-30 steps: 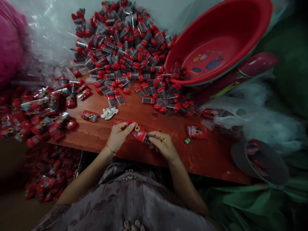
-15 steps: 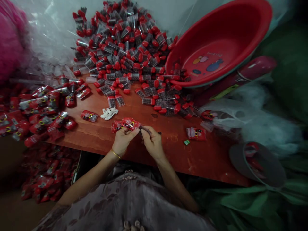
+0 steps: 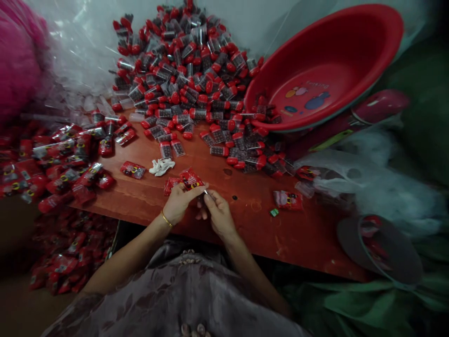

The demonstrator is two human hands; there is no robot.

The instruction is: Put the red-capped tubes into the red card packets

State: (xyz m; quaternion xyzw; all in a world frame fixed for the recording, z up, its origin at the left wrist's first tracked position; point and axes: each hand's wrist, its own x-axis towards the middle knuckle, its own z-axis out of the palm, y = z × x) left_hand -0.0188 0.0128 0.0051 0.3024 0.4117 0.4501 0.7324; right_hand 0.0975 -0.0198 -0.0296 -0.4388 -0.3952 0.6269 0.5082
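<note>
My left hand (image 3: 177, 204) is closed at the lower edge of a red printed packet (image 3: 191, 178), its thumb stretched toward my right hand. Behind it, another red packet (image 3: 171, 186) lies on the table. Between thumb and fingers, my right hand (image 3: 220, 215) pinches a small dark piece with a shiny end (image 3: 209, 193); most of it is hidden. The two hands nearly meet. Just beyond them lie a crumpled white bundle (image 3: 161, 166) and a single red packet (image 3: 133, 170).
A large heap of red-capped clear tubes (image 3: 189, 89) covers the back of the wooden table (image 3: 147, 203). Filled red packets (image 3: 70, 159) pile up at left. A red basin (image 3: 315, 61) leans at back right. A grey bin (image 3: 380, 250) and plastic bags (image 3: 382, 182) are at right.
My hands have shifted slightly; the right hand has dropped a little and its fingers have spread below the left thumb. The red packet at my left hand has tilted. The view has shifted slightly.
</note>
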